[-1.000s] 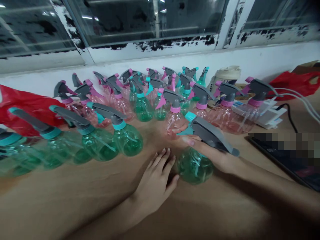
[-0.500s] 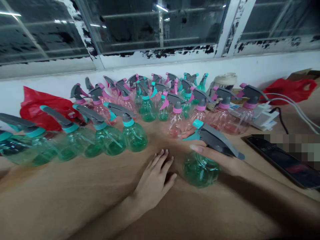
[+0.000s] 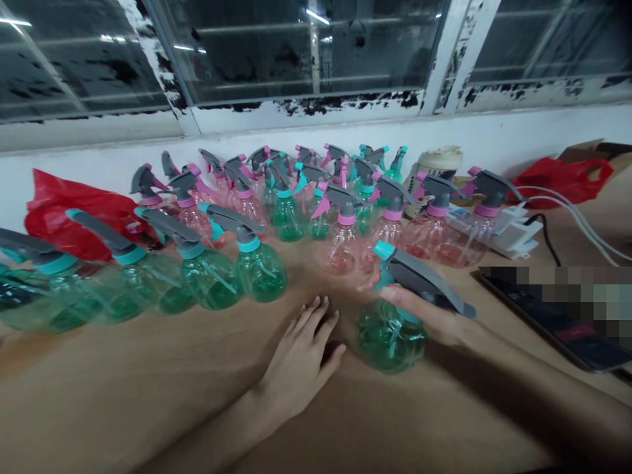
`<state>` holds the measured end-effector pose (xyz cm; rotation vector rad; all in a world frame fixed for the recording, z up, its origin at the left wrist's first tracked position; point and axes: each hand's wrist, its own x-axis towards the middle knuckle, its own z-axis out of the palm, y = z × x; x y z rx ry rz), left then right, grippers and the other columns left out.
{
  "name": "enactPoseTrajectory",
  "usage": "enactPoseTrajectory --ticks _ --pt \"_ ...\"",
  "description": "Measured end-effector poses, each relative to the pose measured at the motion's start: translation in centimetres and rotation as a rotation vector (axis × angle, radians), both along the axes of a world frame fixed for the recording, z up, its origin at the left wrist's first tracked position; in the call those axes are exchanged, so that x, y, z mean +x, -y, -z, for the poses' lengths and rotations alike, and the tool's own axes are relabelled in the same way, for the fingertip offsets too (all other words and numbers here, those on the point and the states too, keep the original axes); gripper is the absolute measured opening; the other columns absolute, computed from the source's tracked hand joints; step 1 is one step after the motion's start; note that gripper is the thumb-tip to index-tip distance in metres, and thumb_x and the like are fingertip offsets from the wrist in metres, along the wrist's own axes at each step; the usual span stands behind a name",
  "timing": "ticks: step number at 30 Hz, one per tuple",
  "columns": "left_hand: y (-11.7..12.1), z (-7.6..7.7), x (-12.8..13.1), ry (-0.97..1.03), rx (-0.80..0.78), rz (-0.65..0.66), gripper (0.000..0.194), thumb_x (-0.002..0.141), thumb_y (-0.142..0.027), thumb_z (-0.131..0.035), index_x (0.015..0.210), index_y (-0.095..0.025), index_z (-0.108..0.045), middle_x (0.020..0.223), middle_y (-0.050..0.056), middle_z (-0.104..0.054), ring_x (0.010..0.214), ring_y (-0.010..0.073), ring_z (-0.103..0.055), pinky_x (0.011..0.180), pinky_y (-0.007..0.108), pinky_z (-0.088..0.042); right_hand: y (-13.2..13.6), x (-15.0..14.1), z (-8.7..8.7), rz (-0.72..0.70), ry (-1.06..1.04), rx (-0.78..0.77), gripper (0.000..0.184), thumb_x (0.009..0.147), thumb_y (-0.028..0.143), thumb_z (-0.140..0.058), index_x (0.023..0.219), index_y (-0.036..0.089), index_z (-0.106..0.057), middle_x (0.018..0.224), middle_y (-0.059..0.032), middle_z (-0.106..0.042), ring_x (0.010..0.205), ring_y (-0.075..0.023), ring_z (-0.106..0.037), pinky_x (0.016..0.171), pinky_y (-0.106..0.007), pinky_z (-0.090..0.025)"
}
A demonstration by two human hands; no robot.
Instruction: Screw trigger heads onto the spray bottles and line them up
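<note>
My right hand (image 3: 424,315) is closed round the neck of a green spray bottle (image 3: 390,339) with a grey and turquoise spray head. The bottle stands on the table, its nozzle pointing to the left; some of my fingers are hidden behind the spray head. To the left of this bottle, my left hand (image 3: 302,352) lies palm down on the wooden table (image 3: 197,388), fingers stretched out and holding nothing. A green spray bottle (image 3: 261,271) ends the row of green ones on the left. Just behind my right hand stands a pink spray bottle (image 3: 342,247).
Several more pink and green spray bottles crowd toward the wall. Red plastic bags (image 3: 74,214) lie at the left and right. A phone (image 3: 553,322) rests at the right, near a white power strip (image 3: 516,230) with cables. A white tub (image 3: 439,161) stands at the back.
The view has shifted slightly. My right-hand fingers have drawn in round the spray bottle's trigger and neck. My left hand rests in the same place.
</note>
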<state>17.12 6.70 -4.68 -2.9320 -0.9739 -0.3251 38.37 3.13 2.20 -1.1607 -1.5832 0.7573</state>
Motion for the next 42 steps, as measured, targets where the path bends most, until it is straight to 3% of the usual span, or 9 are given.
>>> enactPoseTrajectory --ticks 6,11,13,18,24,35,42 --pt "-0.1 0.1 0.2 0.009 0.007 0.006 0.046 0.093 -0.036 -0.047 0.131 -0.009 -0.047 0.143 0.016 -0.04 0.133 0.0273 -0.033 0.106 0.046 -0.033 0.0 0.3 0.1 0.034 0.002 -0.032 0.023 0.082 0.044 -0.058 0.075 0.023 -0.057 0.071 -0.0003 -0.061 0.069 -0.0173 -0.06 0.063 -0.031 -0.047" --pt "0.0 0.0 0.1 0.007 0.014 0.018 0.046 0.094 -0.037 -0.046 0.13 -0.009 -0.047 0.141 0.016 -0.042 0.133 0.0276 -0.033 0.106 0.046 -0.033 -1.0 -0.4 0.5 -0.124 -0.113 -0.107 0.022 0.085 0.043 -0.055 0.094 0.025 -0.064 0.09 -0.0034 -0.069 0.093 -0.0218 -0.064 0.089 -0.04 -0.048" --pt "-0.1 -0.1 0.1 0.004 0.014 0.019 0.046 0.093 -0.037 -0.046 0.13 -0.009 -0.047 0.141 0.016 -0.043 0.133 0.0278 -0.034 0.106 0.046 -0.033 -1.8 -1.0 0.5 -0.162 -0.163 -0.089 0.025 0.083 0.043 -0.058 0.101 0.026 -0.063 0.102 -0.0039 -0.068 0.098 -0.022 -0.063 0.092 -0.041 -0.047" --pt "-0.1 -0.3 0.1 -0.001 -0.007 0.01 0.043 0.093 -0.034 -0.046 0.129 -0.011 -0.047 0.14 0.015 -0.044 0.132 0.0278 -0.035 0.105 0.047 -0.034 -3.2 -1.9 0.3 -0.179 -0.243 0.02 0.025 0.079 0.036 -0.065 0.101 0.025 -0.061 0.106 -0.0033 -0.066 0.087 -0.0181 -0.066 0.085 -0.037 -0.051" --pt "0.0 -0.3 0.2 0.004 -0.045 0.005 0.044 0.093 -0.034 -0.045 0.13 -0.01 -0.046 0.143 0.015 -0.04 0.134 0.0276 -0.032 0.106 0.047 -0.032 -3.3 -2.0 0.2 -0.207 -0.274 0.026 0.024 0.078 0.031 -0.067 0.101 0.024 -0.061 0.11 -0.0038 -0.064 0.099 -0.0202 -0.063 0.089 -0.037 -0.051" --pt "0.1 -0.4 0.3 0.016 -0.048 0.003 0.044 0.093 -0.034 -0.046 0.13 -0.01 -0.045 0.141 0.016 -0.041 0.133 0.0281 -0.034 0.105 0.047 -0.034 -3.5 -1.7 0.2 -0.165 -0.104 0.056 0.021 0.082 0.038 -0.061 0.099 0.025 -0.059 0.103 -0.0021 -0.065 0.094 -0.0198 -0.063 0.087 -0.038 -0.049" --pt "0.1 -0.4 0.3 0.013 -0.053 0.005 0.044 0.093 -0.034 -0.047 0.129 -0.01 -0.046 0.141 0.015 -0.042 0.133 0.0279 -0.033 0.106 0.047 -0.033 -3.3 -1.8 -0.2 -0.125 -0.028 0.0 0.024 0.082 0.045 -0.058 0.094 0.024 -0.058 0.088 -0.0026 -0.064 0.079 -0.0197 -0.062 0.072 -0.036 -0.05"
